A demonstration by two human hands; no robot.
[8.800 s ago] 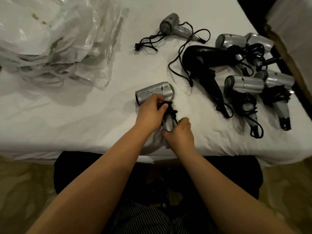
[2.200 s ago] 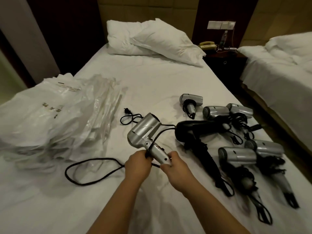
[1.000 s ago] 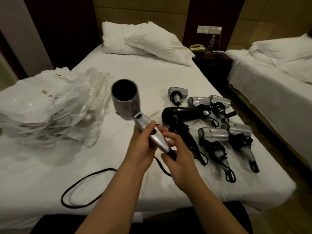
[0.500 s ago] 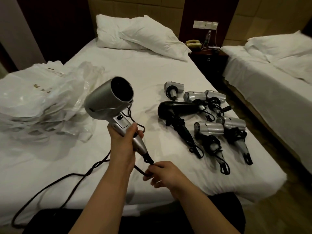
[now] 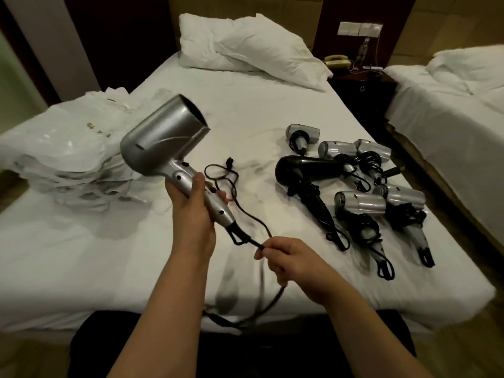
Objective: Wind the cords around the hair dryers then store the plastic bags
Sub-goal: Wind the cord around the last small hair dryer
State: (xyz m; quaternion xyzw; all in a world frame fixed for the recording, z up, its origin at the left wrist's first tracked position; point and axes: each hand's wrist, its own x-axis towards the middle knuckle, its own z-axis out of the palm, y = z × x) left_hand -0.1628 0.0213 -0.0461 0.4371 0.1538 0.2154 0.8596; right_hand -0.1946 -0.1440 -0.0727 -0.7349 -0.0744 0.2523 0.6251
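Left hand is gripping the silver hair dryer above the bed; right hand is pinching its cord. Slack trailing off the edge risks snagging during winding.

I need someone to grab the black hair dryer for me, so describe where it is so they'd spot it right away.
Look at the white bed, toward its right side, where a cluster of hair dryers lies. The black hair dryer is at the left edge of that cluster, handle pointing toward the foot. It is the only black one; the rest are silver.
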